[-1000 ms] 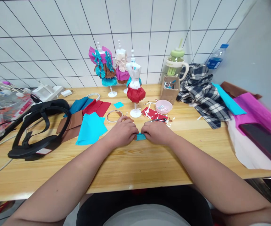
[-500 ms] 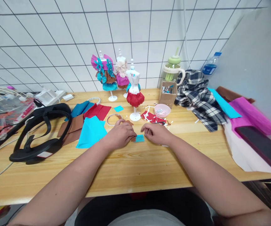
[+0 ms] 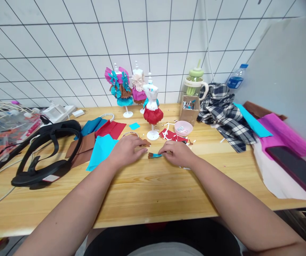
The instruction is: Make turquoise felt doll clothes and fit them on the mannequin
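Note:
A small layered piece of blue and brown crepe paper (image 3: 151, 155) fans out at its brown end. My right hand (image 3: 179, 152) pinches its blue end just above the wooden table. To the left, my left hand (image 3: 127, 150) hovers with thumb and fingers apart, holding nothing, close to a brown paper scrap (image 3: 145, 142). Beyond the hands stands a small white dress form (image 3: 151, 97) in a puffy red skirt (image 3: 153, 115). Red paper (image 3: 171, 134) strewn with white strips lies by my right hand, next to a pink bowl (image 3: 183, 128) of small bits.
Blue paper (image 3: 101, 151), red paper (image 3: 110, 128) and a black headset (image 3: 46, 153) lie to the left. Two dressed forms stand behind. A cardboard box (image 3: 189, 113), a green-lidded bottle (image 3: 195, 81), checked cloth (image 3: 222, 110) and a phone (image 3: 296, 169) are to the right.
The blue and brown paper lay flat under my left fingers; now its blue end is bunched in my right hand. My left hand has let go and drawn left.

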Tool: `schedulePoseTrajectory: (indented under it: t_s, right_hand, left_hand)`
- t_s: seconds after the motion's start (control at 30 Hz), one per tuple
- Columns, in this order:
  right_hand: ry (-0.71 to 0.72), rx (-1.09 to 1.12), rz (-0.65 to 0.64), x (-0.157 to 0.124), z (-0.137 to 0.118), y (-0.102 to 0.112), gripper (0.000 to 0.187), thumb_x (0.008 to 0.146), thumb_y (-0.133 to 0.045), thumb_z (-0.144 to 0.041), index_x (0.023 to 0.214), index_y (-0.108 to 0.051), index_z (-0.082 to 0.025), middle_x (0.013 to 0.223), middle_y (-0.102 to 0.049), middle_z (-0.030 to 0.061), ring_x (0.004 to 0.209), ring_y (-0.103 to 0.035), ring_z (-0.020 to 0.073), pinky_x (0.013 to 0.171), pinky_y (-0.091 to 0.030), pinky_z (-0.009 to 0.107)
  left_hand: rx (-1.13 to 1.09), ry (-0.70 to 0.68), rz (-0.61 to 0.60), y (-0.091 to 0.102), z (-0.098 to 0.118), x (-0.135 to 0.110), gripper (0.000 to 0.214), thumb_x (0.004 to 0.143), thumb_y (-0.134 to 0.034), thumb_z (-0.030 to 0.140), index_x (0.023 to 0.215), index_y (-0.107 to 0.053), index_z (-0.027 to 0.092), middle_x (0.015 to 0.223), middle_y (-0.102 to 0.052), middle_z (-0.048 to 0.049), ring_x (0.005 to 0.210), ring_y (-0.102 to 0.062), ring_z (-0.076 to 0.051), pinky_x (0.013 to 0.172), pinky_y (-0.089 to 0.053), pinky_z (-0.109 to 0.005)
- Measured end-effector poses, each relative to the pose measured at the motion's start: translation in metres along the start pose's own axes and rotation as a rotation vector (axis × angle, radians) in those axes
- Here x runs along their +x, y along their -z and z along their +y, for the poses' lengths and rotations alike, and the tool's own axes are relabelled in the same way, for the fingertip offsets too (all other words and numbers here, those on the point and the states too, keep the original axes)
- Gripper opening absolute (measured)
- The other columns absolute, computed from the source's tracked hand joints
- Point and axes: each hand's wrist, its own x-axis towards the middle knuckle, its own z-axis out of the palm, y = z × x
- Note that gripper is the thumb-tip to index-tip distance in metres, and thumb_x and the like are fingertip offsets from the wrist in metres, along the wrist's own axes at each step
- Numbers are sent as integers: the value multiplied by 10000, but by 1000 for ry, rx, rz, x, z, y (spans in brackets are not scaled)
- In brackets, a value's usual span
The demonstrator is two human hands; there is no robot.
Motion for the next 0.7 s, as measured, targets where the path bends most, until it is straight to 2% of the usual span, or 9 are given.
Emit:
schedulePoseTrajectory:
  t_s: [0.13, 0.23, 0.37, 0.5, 0.6, 0.7]
  right_hand:
    - [31, -96, -69, 0, 0, -2, 287, 817, -541, -131, 975, -743, -260, 926, -694, 18, 851, -626, 159, 690, -409, 253]
    - [48, -143, -99, -1, 1, -4, 287, 826, -535, -150, 973, -745, -279, 931, -697, 7, 835, -628, 163, 675, -395, 261]
    - [63, -164, -119, 0, 2, -5, 297, 825, -523, -142, 982, -744, -265, 929, -703, 9, 826, -629, 164, 685, -392, 267]
    - [59, -170, -114, 0, 1, -5, 303, 831, -516, -144, 1008, -739, -248, 931, -704, 20, 842, -630, 168, 688, -396, 265]
    - [50, -176, -121, -1, 1, -5, 316, 839, -508, -146, 1029, -736, -256, 934, -704, 23, 845, -630, 166, 693, -401, 265]
    - [48, -171, -130, -1, 0, -4, 335, 840, -507, -146, 1057, -731, -271, 939, -701, 23, 845, -630, 165, 699, -403, 266]
  left_hand:
    - [-32, -40, -21, -19, 8, 3, 303, 871, -581, 426, 1045, -710, 215, 1081, -701, -61, 1011, -622, -228, 874, -449, -358]
    - [-1, -68, -56, -27, 13, 5, 243, 873, -584, 387, 970, -729, 219, 993, -715, -58, 1000, -626, -234, 829, -437, -364]
    - [15, -66, -82, -25, 17, 5, 208, 878, -573, 377, 878, -734, 245, 869, -717, -27, 912, -638, -219, 793, -393, -378]
    - [25, -70, -90, -22, 20, 4, 198, 854, -598, 396, 860, -733, 252, 848, -715, -23, 910, -634, -219, 814, -356, -390]
    - [53, -85, -94, -23, 21, 4, 204, 884, -552, 338, 838, -732, 253, 842, -720, -19, 949, -629, -219, 828, -332, -398]
    - [72, -98, -94, -24, 21, 4, 240, 893, -534, 371, 835, -731, 246, 854, -721, -29, 940, -626, -224, 834, -324, -408]
